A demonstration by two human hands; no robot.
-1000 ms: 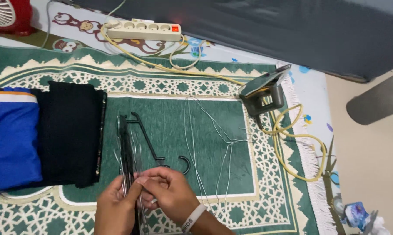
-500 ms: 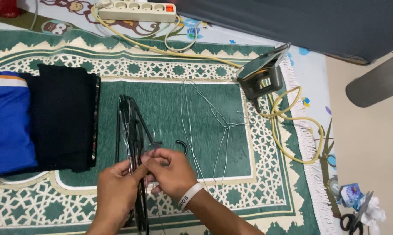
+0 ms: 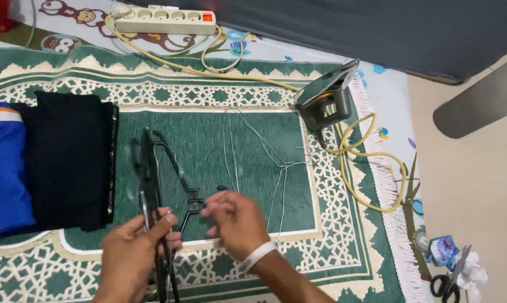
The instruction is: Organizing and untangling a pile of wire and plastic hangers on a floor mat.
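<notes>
A: What does the left hand (image 3: 131, 252) hold?

B: A bundle of black hangers (image 3: 150, 185), fingers closed around it near the lower end. The bundle stands roughly on edge over the green patterned rug (image 3: 248, 146), its top pointing away from the person.

A: And the right hand (image 3: 236, 220)?

B: It sits just right of the bundle, fingers loosely curled and partly blurred; I cannot tell whether it grips anything. A white wristband (image 3: 258, 255) circles its wrist. One black hanger (image 3: 181, 175) slants off the bundle toward this hand, its hook near the fingertips.

A: What lies beside them?

B: Thin wire hangers (image 3: 253, 157) rest flat on the rug, right of the hands. To the left, a folded black cloth (image 3: 68, 163) touches a folded blue cloth (image 3: 3, 168).

A: Farther off?

B: A grey iron (image 3: 326, 101) stands at the rug's right edge with a yellow cord (image 3: 371, 168) looped beside it; a white power strip (image 3: 163, 21) lies at the top, scissors (image 3: 447, 283) at lower right.
</notes>
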